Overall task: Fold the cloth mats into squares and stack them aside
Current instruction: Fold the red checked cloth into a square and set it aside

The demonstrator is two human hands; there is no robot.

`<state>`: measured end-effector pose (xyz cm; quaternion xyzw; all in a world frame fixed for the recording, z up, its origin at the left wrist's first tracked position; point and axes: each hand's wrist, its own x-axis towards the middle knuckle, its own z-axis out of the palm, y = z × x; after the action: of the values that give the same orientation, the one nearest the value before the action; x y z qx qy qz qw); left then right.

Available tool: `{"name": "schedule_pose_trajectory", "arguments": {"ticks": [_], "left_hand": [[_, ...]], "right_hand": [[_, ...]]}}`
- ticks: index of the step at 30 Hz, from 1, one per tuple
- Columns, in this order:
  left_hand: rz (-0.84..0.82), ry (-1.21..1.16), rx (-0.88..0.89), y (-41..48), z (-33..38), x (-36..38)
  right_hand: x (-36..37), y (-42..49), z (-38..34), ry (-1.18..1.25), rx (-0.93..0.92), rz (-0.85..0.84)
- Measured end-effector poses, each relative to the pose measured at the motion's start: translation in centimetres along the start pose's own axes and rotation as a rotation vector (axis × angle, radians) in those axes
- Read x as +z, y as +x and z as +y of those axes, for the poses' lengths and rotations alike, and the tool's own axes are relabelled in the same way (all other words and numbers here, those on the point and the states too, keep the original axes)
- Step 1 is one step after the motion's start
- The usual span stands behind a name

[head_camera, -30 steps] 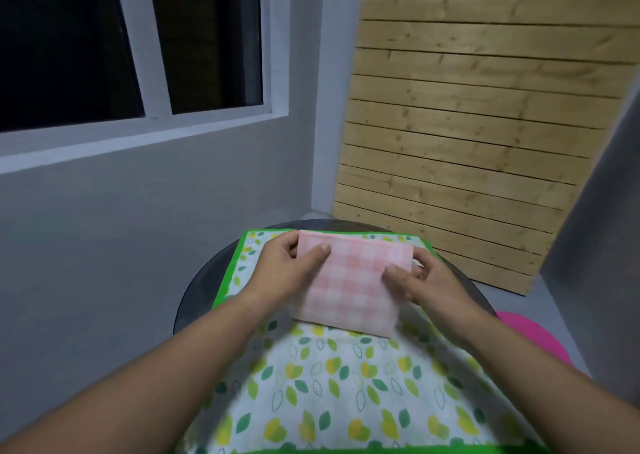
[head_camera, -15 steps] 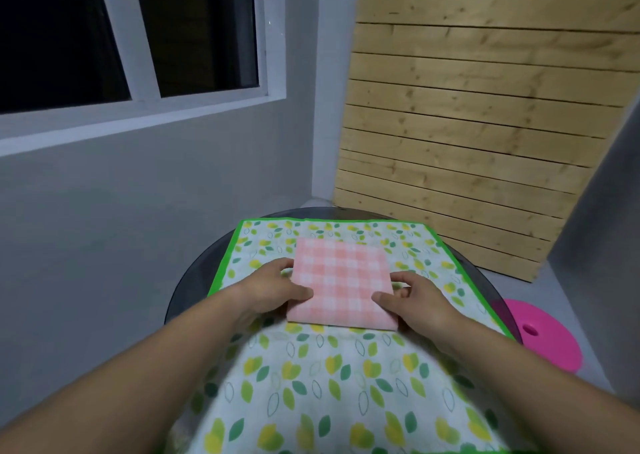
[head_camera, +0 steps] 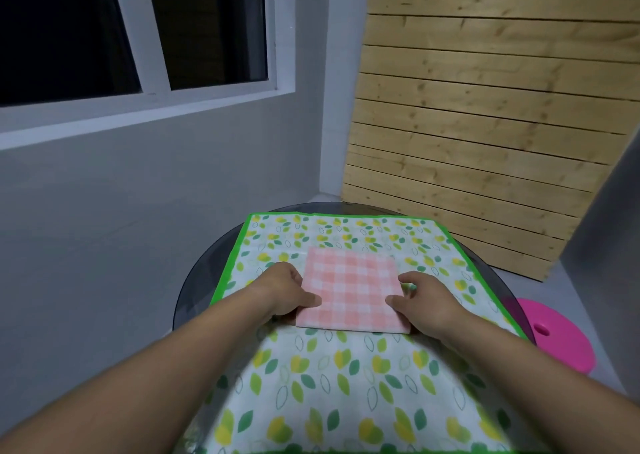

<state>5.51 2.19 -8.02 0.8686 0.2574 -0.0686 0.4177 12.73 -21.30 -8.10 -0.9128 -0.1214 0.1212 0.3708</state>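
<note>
We have the pink-and-white checked cloth mat (head_camera: 351, 292), already folded to a near square, lying flat on the larger white cloth mat printed with green and yellow leaves and edged in bright green (head_camera: 332, 377), which is spread over the round dark glass desk (head_camera: 194, 280) and hangs off its near edge toward us. Our left hand (head_camera: 285, 289) sits at the pink square's left side with the thumb pressed on top near the lower left corner; the other fingers (head_camera: 292, 273) curl at the edge and may be tucked beneath it, though we cannot tell from here. Our right hand (head_camera: 424, 301) mirrors this at the right side, thumb on the cloth, the rest curled just beside the edge. Both hands look to be pinching the folded square lightly, not clenched.

The pink mat should be light, soft and limp. Its layers may slide apart or spring open, so we judge it best taken at two opposite edges with all layers pinched together, or scooped from underneath and kept level. The leaf mat beneath is equally thin and could drag along if the square is slid sideways.

We count two cloth mats: one pink, folded, and one leafy, still unfolded. No stack shows yet. One round pink plastic stool (head_camera: 554, 336) stands on the floor to the right.
</note>
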Motion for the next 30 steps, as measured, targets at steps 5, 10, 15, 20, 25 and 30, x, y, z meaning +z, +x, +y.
{"name": "schedule_pose_trajectory", "arguments": {"ticks": [5,10,15,20,25,30], "left_hand": [[-0.012,0.062,-0.029,0.1,-0.1,0.0],[-0.032,0.112,-0.028,-0.4,-0.2,-0.1],[0.01,0.211,0.019,-1.0,0.3,0.0],[0.103,0.323,0.078,-1.6,-0.1,0.5],[0.134,0.396,0.212,-2.3,-0.1,1.4],[0.132,0.413,0.218,-2.4,0.2,1.4]], "right_hand": [[-0.2,-0.2,-0.2,-0.068,0.002,-0.021],[-0.3,-0.4,0.3,-0.204,0.001,-0.065],[-0.5,-0.6,0.3,-0.204,-0.038,-0.077],[-0.1,-0.7,0.9,-0.233,-0.096,-0.122],[0.0,-1.1,0.6,-0.335,-0.166,-0.109],[0.1,-0.6,0.8,-0.419,-0.225,-0.125]]}}
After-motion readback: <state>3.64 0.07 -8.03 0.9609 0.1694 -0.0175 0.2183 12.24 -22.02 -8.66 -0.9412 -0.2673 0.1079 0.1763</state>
